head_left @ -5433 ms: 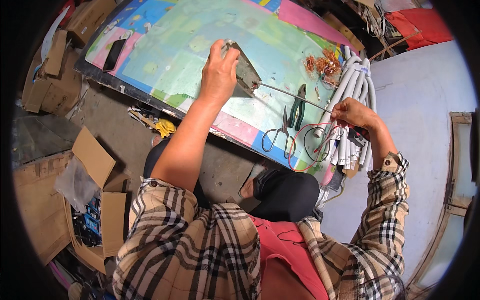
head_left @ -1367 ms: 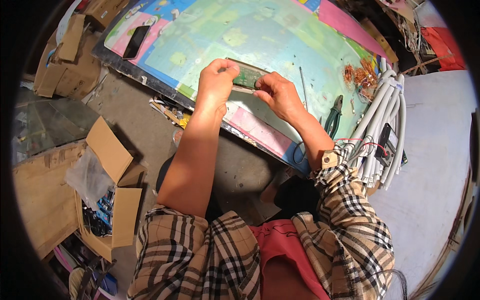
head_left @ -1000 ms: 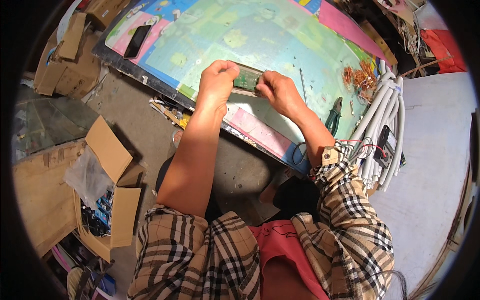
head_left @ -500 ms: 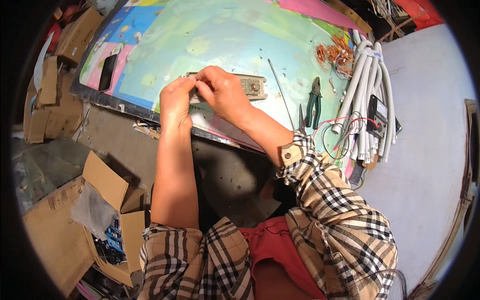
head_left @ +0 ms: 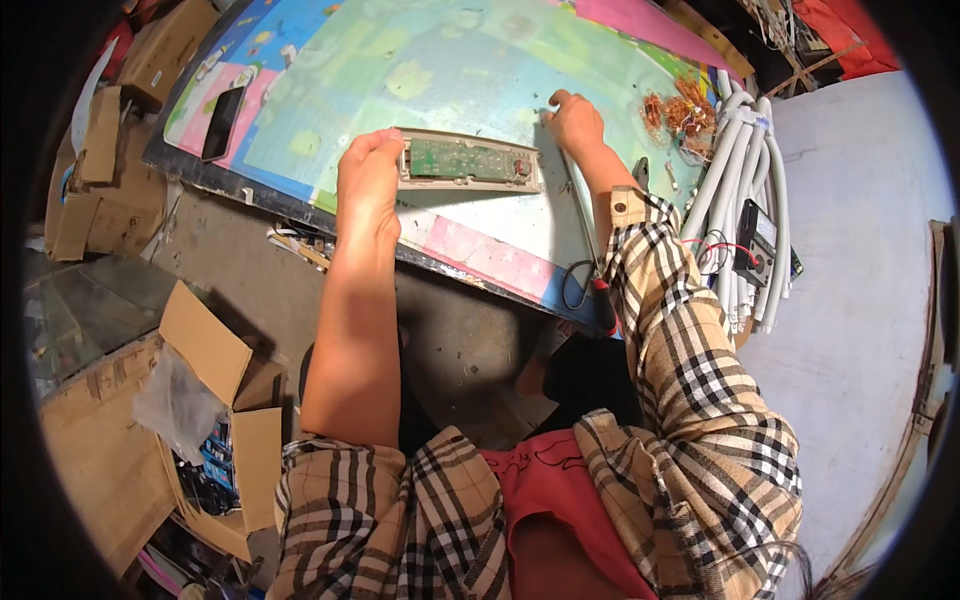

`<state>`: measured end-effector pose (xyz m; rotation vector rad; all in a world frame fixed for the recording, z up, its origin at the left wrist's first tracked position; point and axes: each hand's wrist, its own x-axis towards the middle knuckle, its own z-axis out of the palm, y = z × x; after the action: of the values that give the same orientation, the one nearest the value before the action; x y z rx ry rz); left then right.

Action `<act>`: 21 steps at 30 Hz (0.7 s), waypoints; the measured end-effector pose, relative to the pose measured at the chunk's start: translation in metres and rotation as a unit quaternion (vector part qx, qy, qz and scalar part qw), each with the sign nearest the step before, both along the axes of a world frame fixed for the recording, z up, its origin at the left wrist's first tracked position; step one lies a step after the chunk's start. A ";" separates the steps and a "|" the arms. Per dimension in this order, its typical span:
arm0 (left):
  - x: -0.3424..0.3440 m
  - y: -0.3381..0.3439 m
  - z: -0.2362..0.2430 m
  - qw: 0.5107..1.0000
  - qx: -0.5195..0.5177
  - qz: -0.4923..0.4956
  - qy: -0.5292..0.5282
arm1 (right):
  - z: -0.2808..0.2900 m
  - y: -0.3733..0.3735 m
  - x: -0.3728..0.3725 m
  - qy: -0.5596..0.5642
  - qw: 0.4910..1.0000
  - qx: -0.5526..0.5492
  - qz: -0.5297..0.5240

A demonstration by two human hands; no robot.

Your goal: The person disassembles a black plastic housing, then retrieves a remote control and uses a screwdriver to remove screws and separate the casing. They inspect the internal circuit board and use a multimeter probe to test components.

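The fingertips of the right hand point(head_left: 574, 118) are curled under and partly hidden, so it cannot be told for sure what is pinched; the hand is closed at the top end of a thin metal rod point(head_left: 580, 205) which runs down along the forearm. The lower part of this rod is covered by the checked sleeve point(head_left: 690, 350). The left hand point(head_left: 368, 185) is laid flat at the left end of a long beige housing point(head_left: 468, 160), the fingers bent against its end and touching it, not closed around it. Inside the housing a green circuit board point(head_left: 460, 158) is seen; its small parts are too fine to be made out.

The housing lies on a colourful printed mat point(head_left: 440, 70), near its front edge. To the right, pale plastic tubes point(head_left: 745, 190) are bundled, with a small black box point(head_left: 756, 240) among them and tangled copper wire point(head_left: 680, 105) above. A dark phone point(head_left: 222, 122) lies at the left of the mat. Open cardboard boxes point(head_left: 215, 400) stand on the floor.
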<state>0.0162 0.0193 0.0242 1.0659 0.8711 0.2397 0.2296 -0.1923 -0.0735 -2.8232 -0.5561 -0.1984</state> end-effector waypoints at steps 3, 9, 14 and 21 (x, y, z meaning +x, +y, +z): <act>0.002 0.000 -0.007 1.000 -0.006 0.001 -0.008 | 0.023 0.012 -0.016 0.001 0.999 0.020 0.043; 0.000 0.003 -0.006 1.000 -0.008 0.009 -0.018 | 0.082 0.044 -0.096 0.175 0.944 0.086 0.266; 0.001 0.002 -0.004 1.000 -0.005 0.004 -0.021 | 0.083 0.048 -0.109 0.130 0.948 0.022 0.290; 0.000 0.003 -0.002 0.999 -0.031 0.009 -0.018 | 0.084 0.051 -0.110 0.076 0.940 -0.014 0.332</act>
<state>0.0166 0.0226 0.0222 0.9938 0.8505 0.2449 0.1194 -0.1410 0.0102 -2.4667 -1.4222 0.1590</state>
